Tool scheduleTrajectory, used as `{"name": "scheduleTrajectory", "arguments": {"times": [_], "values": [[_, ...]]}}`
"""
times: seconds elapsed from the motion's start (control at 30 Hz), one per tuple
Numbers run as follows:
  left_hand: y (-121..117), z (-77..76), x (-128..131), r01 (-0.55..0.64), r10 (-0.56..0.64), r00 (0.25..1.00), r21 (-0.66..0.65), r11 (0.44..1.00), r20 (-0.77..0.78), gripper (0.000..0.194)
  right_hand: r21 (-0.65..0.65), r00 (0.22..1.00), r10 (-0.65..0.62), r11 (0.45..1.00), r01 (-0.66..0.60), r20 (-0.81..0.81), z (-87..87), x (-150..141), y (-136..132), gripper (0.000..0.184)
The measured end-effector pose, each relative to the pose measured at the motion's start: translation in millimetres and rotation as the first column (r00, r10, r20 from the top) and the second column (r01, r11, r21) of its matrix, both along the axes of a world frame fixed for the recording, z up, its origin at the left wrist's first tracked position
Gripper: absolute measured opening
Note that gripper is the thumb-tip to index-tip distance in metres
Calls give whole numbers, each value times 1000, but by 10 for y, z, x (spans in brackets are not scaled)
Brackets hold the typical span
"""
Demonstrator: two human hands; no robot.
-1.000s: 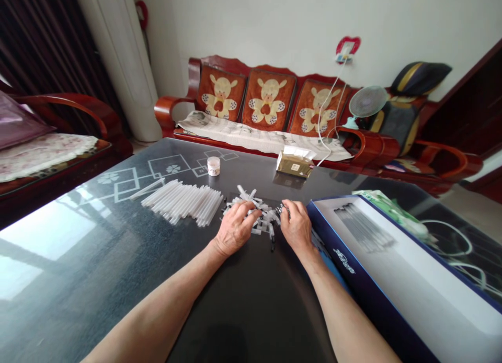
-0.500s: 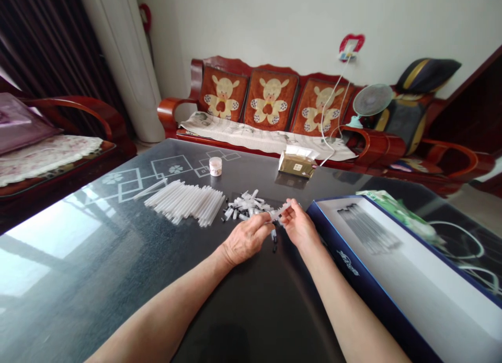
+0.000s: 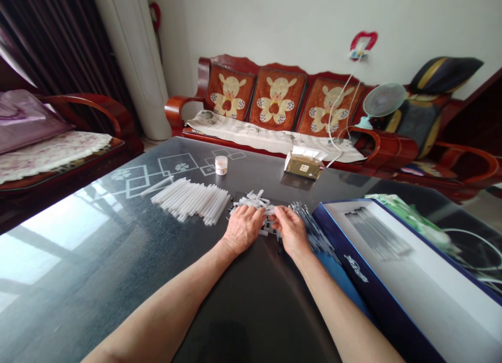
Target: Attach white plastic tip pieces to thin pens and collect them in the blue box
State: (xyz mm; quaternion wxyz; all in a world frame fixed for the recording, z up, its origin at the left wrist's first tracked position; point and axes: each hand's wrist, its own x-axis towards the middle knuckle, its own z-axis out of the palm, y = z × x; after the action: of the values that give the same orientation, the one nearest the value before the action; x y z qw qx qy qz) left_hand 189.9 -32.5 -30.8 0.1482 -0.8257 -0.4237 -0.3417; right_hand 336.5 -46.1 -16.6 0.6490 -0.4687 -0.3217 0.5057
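Note:
My left hand (image 3: 245, 228) lies palm down on the near side of a pile of small white and black pieces (image 3: 254, 196), which look like pen parts. Its fingers curl into the pile, and their tips are hidden. Just to the right, my right hand (image 3: 291, 231) pinches a small whitish translucent piece (image 3: 270, 210) between thumb and fingers; its far end is close to my left fingers. Left of the pile, many white translucent tubes (image 3: 192, 200), like pen barrels, lie side by side. Thin dark rods (image 3: 314, 229), like pen refills, lie beyond my right hand.
A long blue box (image 3: 349, 271) with a white inside stands at the right, holding a bunch of grey rods (image 3: 376, 232). Farther back are a small round tub (image 3: 221, 165) and a tissue box (image 3: 304, 164). A green package (image 3: 411, 216) lies behind the blue box.
My left hand has come off the translucent piece held between both hands and lowered onto the pile. My right hand has turned inward and moved lower. The view has shifted slightly left.

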Motion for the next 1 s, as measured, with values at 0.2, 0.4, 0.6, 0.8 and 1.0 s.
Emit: {"name": "scheduleTrajectory", "arguments": {"times": [0.2,0.4,0.6,0.8,1.0], "values": [[-4,-35,35,33,-30,999,-98,995,35,24,19,1000,22,1000,-21,-17,-14,-44,-14,38],[6,-50,34,51,-38,995,-143,988,96,22,20,999,-29,999,29,-18,-27,-34,3,37],[4,17,26,332,-140,892,-412,848,429,28,82,998,41,996,-45,58,-48,70,21,34],[26,209,1,779,138,594,-610,146,792,39,169,973,187,963,-209,136,-12,207,19,24],[14,194,13,820,190,532,-558,128,825,41,184,967,252,950,-253,27,43,157,10,27]]}}
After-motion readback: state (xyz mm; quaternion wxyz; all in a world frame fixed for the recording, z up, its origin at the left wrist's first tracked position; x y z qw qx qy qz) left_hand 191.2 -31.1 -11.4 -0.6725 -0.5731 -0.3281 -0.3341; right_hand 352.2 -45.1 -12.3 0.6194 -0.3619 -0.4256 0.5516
